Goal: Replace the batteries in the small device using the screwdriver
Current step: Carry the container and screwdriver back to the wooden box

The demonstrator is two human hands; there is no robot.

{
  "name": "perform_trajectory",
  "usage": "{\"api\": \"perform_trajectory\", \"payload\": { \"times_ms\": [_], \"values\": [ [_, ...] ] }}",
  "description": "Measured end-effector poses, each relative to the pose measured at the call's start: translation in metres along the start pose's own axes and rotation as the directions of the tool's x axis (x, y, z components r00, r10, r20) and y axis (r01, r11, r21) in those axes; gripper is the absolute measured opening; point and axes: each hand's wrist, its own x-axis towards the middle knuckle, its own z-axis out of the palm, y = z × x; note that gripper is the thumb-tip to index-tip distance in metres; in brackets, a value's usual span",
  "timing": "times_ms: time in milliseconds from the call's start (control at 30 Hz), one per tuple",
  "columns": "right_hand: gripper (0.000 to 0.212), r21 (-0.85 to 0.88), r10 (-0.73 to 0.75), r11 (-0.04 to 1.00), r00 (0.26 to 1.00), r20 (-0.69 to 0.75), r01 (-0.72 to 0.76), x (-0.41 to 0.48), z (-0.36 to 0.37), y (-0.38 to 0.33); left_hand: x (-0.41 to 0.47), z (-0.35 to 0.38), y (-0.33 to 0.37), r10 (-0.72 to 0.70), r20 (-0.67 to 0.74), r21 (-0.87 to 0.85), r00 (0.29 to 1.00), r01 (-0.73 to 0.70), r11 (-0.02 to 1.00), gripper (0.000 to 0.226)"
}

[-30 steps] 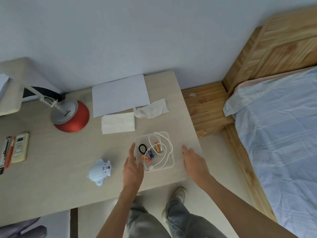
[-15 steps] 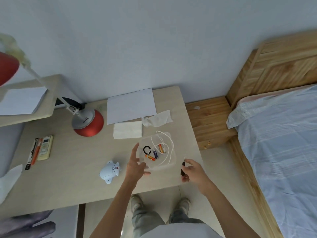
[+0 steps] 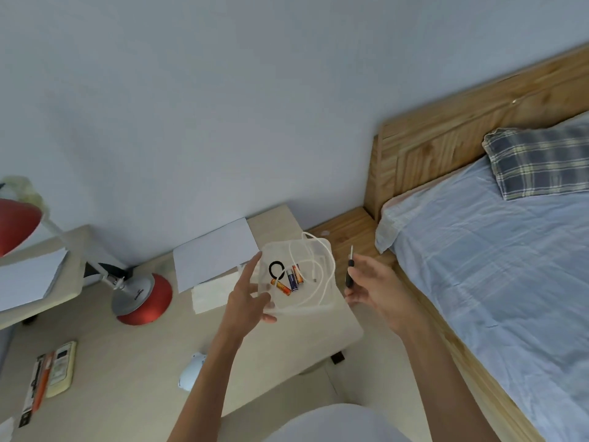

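Clear plastic tray [image 3: 280, 250]: your left hand [image 3: 248, 301] grips it at the near-left corner, thumb curled to the near edge, longer fingers lying up the left wall. It appears to hang above the desk [image 3: 287, 346] rather than rest on it, though the view does not settle that.

Contents, just right of your left hand: small batteries [image 3: 288, 280], orange and dark blue, side by side, long axes running roughly away from you. A black ring [image 3: 276, 269] lies beyond them, and a white cable [image 3: 322, 275] loops along the far side.

Screwdriver [image 3: 350, 275]: black handle pinched in your right hand [image 3: 376, 288], at that hand's left edge. The thin shaft stands upright, tip pointing up and away from you. The tray sits between your two hands.

Small device [image 3: 191, 373]: pale and rounded, on the desk, below and left of your left hand, close against that forearm, which hides part of it. It is well apart from your right hand, across the tray. Which face is up, and where its screw sits, cannot be told.

Assessment: both hands are occupied and the device is untouched, so the task looks barely begun. Your left hand is the nearer one, while the tool sits in the farther hand. The next move likely calls for setting the tray down, taking the device in your left hand, then tipping the shaft from upright down and leftward onto it.
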Motion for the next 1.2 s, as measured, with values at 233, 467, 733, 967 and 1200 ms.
{"api": "perform_trajectory", "payload": {
  "times_ms": [233,467,733,967,1200],
  "values": [
    [0.039,-0.013,-0.184,0.983,0.971,-0.152,0.184,-0.107,-0.005,-0.030,-0.046,-0.001,0.050,0.134,0.178,0.051,0.975,-0.145,0.988,0.088],
    [0.035,0.058,-0.256,0.950,0.869,-0.423,0.308,-0.243,-0.012,0.000,-0.109,0.034,0.076,0.218,0.424,0.090,0.879,-0.280,0.956,0.081],
    [0.030,0.025,-0.269,0.915,0.655,-0.707,0.403,-0.393,-0.054,0.029,-0.202,0.131,0.103,0.253,0.714,0.055,0.652,-0.413,0.909,0.083],
    [0.033,0.027,-0.229,0.867,0.445,-0.866,0.498,-0.525,-0.113,0.074,-0.316,0.239,0.124,0.230,0.863,0.022,0.451,-0.488,0.872,0.084],
    [0.036,-0.015,-0.167,0.842,0.235,-0.957,0.539,-0.690,-0.190,0.127,-0.480,0.359,0.125,0.223,0.938,-0.036,0.265,-0.565,0.825,0.081]
  ]
}}
